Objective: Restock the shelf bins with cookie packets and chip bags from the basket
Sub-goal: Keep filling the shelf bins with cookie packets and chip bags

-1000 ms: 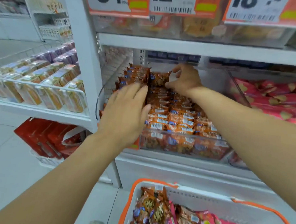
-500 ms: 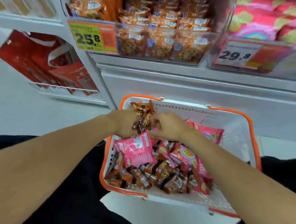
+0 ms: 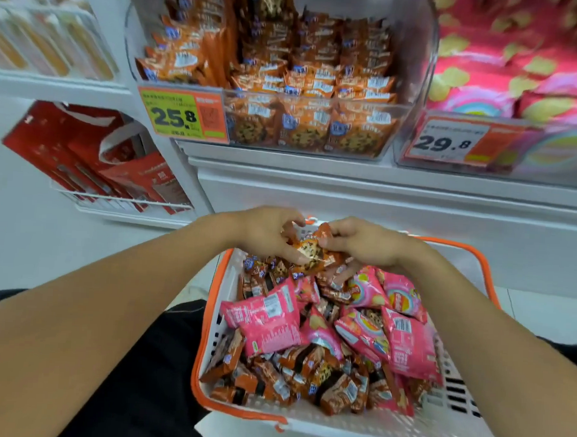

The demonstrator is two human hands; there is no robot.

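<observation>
Both hands, left hand [image 3: 266, 232] and right hand [image 3: 362, 244], pinch orange foil cookie packets [image 3: 310, 251] over the white orange-rimmed plastic basket [image 3: 213, 318], evidently gathering a batch for the clear bin [image 3: 419, 58] beyond.

This is a shop, a snack aisle. White shelving carries clear bins [image 3: 318, 126] packed with orange cookie packets [image 3: 305, 132] and pink chip bags [image 3: 508, 72], each fronted by a printed price tag [image 3: 182, 117] with a barcode. A shopping basket [image 3: 214, 331] with orange trim sits below.
</observation>
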